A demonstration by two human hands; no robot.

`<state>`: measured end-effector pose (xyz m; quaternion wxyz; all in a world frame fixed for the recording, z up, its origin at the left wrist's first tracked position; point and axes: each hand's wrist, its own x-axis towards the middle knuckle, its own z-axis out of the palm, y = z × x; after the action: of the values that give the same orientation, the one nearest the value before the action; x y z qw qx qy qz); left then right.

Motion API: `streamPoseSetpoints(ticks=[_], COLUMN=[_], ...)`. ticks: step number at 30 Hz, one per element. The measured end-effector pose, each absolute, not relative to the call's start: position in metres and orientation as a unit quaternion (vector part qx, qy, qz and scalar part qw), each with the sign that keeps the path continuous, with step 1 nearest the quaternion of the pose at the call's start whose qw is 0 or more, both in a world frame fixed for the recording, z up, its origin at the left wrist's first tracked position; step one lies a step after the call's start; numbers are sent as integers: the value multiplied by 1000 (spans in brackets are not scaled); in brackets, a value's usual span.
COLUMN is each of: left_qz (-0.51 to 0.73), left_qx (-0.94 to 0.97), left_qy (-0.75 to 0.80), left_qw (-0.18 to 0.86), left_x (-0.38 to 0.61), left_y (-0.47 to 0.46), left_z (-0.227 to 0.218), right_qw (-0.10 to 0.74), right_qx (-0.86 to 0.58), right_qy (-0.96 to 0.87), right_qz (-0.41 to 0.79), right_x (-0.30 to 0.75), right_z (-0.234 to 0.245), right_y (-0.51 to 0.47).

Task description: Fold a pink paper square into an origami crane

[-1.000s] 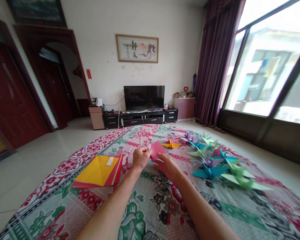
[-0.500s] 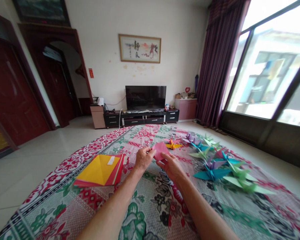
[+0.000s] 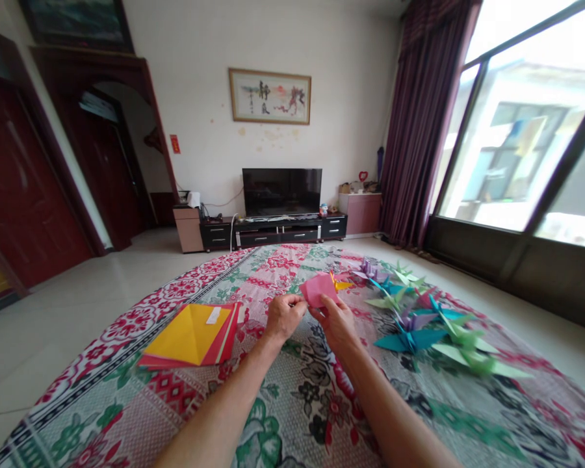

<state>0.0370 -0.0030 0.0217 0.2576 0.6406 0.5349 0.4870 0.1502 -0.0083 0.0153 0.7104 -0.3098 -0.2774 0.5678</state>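
Note:
A small folded square of pink origami paper is held up over the table in front of me. My right hand pinches its lower right part, thumb on top. At the lower left corner of the paper, my left hand has its thumb and fingers pressed together; the exact contact is hard to make out. Just behind the pink paper lies an orange paper crane, partly covered by it. Finished cranes sit to the right, among them a blue crane and a green crane.
A stack of yellow and red paper sheets lies left of my hands, with a small white piece on top. A patterned cloth covers the round table. Beyond it stand a television and a low black cabinet.
The pink paper has turned and shifted slightly right, and it covers part of the orange crane. My left fingers have moved from its left side to its lower corner.

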Motion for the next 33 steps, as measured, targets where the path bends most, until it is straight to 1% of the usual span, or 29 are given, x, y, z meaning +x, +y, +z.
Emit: streamPoseSetpoints(ticks=[7, 15, 23, 26, 30, 33], left_qz=[519, 556, 600, 606, 610, 609], left_qx=[636, 593, 491, 458, 464, 509], left_qy=[495, 483, 452, 452, 453, 448], left_qw=[286, 325, 440, 468, 455, 410], left_x=[41, 46, 60, 63, 62, 57], left_y=[-2, -2, -12, -14, -12, -9], left_z=[17, 13, 17, 17, 16, 12], right_qw=[716, 726, 729, 727, 724, 720], right_qx=[-287, -234, -240, -235, -216, -221], right_qy=[-284, -291, -297, -306, -306, -298], right_qz=[570, 577, 568, 568, 579, 586], right_x=[148, 145, 143, 142, 142, 144], right_z=[18, 18, 18, 18, 18, 19], right_y=[-10, -11, -10, -10, -10, -10])
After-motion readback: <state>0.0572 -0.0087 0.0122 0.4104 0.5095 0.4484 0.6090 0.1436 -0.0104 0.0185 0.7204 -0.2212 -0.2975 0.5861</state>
